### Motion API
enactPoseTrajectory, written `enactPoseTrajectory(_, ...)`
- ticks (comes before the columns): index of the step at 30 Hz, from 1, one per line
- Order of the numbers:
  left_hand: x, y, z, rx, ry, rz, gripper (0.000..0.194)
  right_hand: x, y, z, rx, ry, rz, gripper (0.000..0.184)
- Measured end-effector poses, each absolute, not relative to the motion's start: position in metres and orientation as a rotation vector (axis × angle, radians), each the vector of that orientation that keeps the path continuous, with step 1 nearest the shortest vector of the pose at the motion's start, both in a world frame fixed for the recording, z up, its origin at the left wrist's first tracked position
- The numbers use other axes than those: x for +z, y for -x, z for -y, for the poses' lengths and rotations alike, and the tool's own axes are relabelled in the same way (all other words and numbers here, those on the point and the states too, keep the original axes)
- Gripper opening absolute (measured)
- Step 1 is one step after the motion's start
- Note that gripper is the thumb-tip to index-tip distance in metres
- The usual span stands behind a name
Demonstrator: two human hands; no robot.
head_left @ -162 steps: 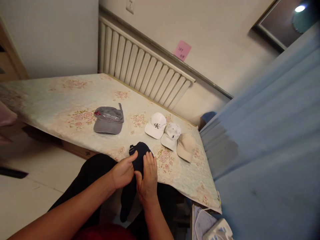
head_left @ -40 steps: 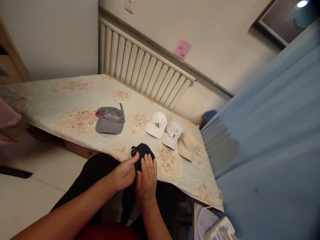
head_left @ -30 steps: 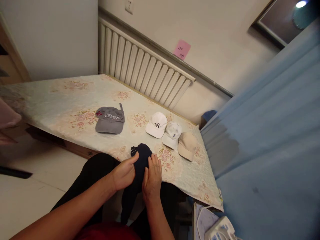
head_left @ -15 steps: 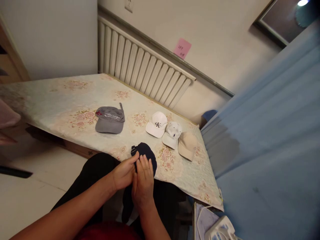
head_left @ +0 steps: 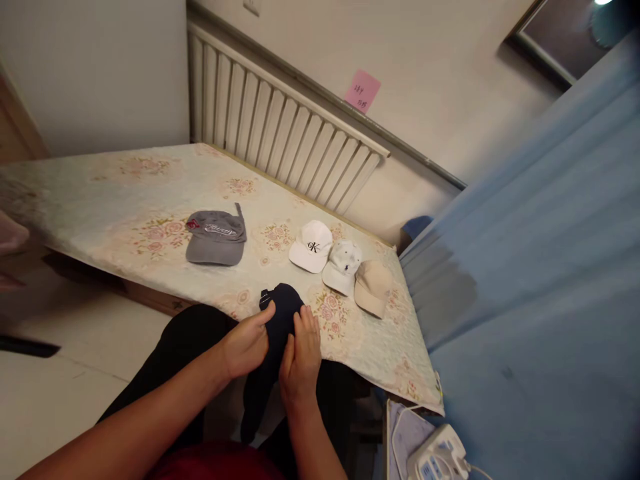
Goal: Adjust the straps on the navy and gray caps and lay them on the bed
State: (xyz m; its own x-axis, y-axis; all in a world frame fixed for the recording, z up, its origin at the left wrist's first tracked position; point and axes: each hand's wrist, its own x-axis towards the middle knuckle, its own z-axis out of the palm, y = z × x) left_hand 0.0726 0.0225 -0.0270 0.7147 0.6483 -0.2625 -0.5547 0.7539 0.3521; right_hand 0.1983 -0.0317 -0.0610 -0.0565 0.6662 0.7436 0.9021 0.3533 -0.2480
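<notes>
A dark navy cap [head_left: 281,308] lies at the near edge of the floral-covered table [head_left: 125,187], with part of it hanging down over the edge toward my lap. My left hand [head_left: 247,345] grips its left side, thumb on top. My right hand [head_left: 301,357] rests on the cap's right side with fingers stretched out and pressed flat on the fabric. Further back lie a grey cap [head_left: 216,235], a white cap with a black logo [head_left: 312,245], a second white cap [head_left: 342,265] and a beige cap [head_left: 372,287].
A white slatted radiator [head_left: 280,127] runs along the wall behind the table, with a pink note [head_left: 363,90] above it. A blue curtain [head_left: 540,267] hangs close on the right. A white device with a cable [head_left: 437,453] sits at the lower right.
My right hand has slid to the right across the dark cap and back over the last second. My left hand keeps its grip. The other caps have not moved.
</notes>
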Motion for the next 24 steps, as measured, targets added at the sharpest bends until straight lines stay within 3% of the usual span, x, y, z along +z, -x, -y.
enactPoseTrajectory(5, -0.025, -0.071, -0.022, 0.541, -0.223, -0.463, 0.054, -0.054, -0.18, 0.036, -0.347, 1.261, 1.926, 0.044)
enactPoseTrajectory(11, -0.024, -0.071, -0.022, 0.718, -0.254, -0.504, 0.049, -0.063, -0.191, 0.031, -0.354, 1.318, 1.91, 0.045)
enactPoseTrajectory(24, -0.02, -0.071, -0.023, 0.697, -0.243, -0.381, 0.05, -0.07, -0.211, 0.031, -0.339, 1.437, 1.745, 0.046)
